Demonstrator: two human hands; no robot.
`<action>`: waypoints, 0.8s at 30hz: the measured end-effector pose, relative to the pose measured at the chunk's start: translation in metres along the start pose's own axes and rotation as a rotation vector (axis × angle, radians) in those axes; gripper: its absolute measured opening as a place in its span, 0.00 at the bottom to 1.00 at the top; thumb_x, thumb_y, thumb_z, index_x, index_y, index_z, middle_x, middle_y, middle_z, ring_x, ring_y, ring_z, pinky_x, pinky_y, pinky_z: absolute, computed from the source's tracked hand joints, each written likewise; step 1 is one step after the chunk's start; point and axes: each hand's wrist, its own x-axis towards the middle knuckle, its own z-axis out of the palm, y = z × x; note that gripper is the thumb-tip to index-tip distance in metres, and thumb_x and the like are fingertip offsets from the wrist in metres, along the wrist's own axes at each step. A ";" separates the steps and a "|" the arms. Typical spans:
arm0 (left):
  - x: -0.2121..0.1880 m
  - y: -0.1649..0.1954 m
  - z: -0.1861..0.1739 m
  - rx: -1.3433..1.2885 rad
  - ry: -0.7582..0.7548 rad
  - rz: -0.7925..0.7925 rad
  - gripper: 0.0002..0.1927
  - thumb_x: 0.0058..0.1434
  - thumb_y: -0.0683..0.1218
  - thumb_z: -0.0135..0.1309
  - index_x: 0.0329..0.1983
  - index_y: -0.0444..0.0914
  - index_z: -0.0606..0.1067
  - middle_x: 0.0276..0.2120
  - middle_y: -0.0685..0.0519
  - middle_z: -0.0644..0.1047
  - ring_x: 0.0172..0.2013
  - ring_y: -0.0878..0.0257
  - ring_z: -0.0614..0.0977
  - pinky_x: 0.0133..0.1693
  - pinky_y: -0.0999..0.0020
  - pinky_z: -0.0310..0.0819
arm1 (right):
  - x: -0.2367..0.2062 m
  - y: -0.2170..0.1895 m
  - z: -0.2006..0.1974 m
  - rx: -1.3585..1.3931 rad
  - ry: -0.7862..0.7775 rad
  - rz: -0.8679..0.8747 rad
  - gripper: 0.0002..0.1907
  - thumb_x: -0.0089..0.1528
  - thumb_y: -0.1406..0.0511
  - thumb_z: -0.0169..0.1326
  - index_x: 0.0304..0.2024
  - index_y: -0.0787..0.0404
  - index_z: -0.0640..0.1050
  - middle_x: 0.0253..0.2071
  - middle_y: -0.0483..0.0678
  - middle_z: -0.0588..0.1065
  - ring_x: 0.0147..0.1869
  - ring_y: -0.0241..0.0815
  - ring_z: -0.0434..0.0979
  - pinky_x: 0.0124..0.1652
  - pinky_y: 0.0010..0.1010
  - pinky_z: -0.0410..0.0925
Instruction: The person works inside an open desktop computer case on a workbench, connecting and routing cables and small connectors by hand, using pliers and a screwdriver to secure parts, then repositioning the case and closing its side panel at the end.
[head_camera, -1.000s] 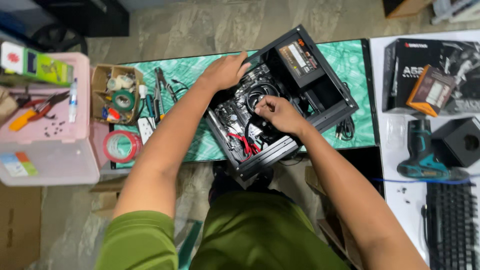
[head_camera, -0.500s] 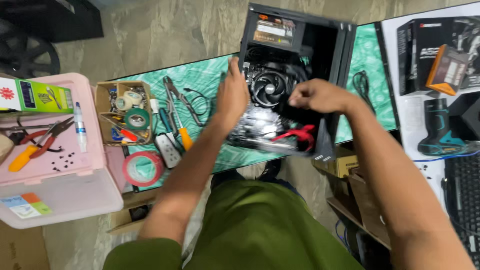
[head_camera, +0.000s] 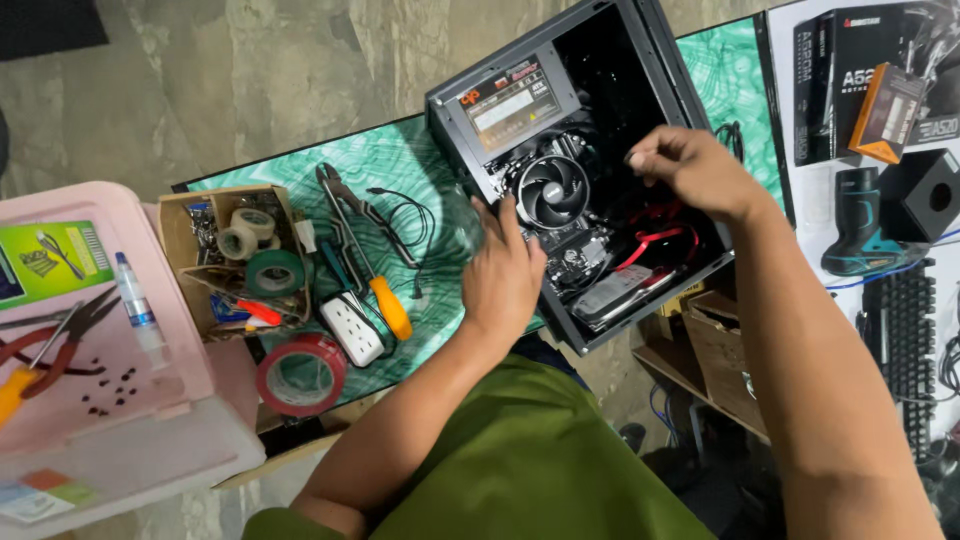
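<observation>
- Head view: an open black computer case (head_camera: 640, 110) lies on its side on a worktop (head_camera: 400, 170) covered by a green patterned mat. Its open face is turned up toward the camera.
- The long axis of the case runs diagonally, from the near edge of the worktop by the person's body up toward the far right. Its near corner overhangs the worktop edge.
- Inside the case, a power supply (head_camera: 510, 100) with a pale label sits at the far left end. A round black cooler fan (head_camera: 553, 192) lies just below it, and red cables (head_camera: 655, 240) curl across the board to its right.
- The left hand (head_camera: 503, 275) lies flat on the near left wall of the case, fingers together and pointing up toward the fan, holding nothing.
- The right hand (head_camera: 690, 165) hovers over the dark open bay at the middle of the case. Its fingers are curled in and its fingertips pressed together; whether they pinch anything, I cannot tell.
- Left of the case, on the mat, lie pliers (head_camera: 345, 200), an orange-handled screwdriver (head_camera: 390, 308), a white socket block (head_camera: 352, 330) and a roll of red tape (head_camera: 300, 375).
- A cardboard box (head_camera: 180, 250) holding rolls of tape stands near them, and a pink tray (head_camera: 150, 400) sits further left.
- To the right stand a dark product box (head_camera: 830, 90), a teal cordless drill (head_camera: 858, 235) and a black keyboard (head_camera: 912, 340).
</observation>
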 end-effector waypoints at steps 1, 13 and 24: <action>-0.006 0.001 -0.004 0.046 0.049 0.069 0.30 0.62 0.47 0.54 0.63 0.27 0.62 0.61 0.19 0.62 0.41 0.33 0.81 0.36 0.48 0.79 | 0.000 0.002 -0.002 0.032 0.024 -0.008 0.08 0.69 0.65 0.56 0.42 0.65 0.78 0.36 0.45 0.75 0.39 0.34 0.72 0.42 0.28 0.67; 0.031 0.059 0.177 -0.119 -0.534 0.401 0.22 0.53 0.38 0.55 0.52 0.29 0.71 0.53 0.36 0.71 0.54 0.41 0.74 0.52 0.50 0.73 | -0.008 0.010 -0.009 0.299 0.032 0.029 0.06 0.70 0.67 0.54 0.42 0.65 0.76 0.39 0.44 0.76 0.41 0.32 0.72 0.44 0.24 0.68; -0.036 0.125 0.203 -0.268 -0.458 0.073 0.47 0.58 0.60 0.56 0.64 0.17 0.60 0.64 0.26 0.60 0.63 0.34 0.65 0.66 0.44 0.55 | -0.015 0.002 -0.005 0.085 -0.037 0.115 0.06 0.68 0.66 0.56 0.41 0.65 0.78 0.36 0.43 0.76 0.40 0.33 0.73 0.45 0.26 0.69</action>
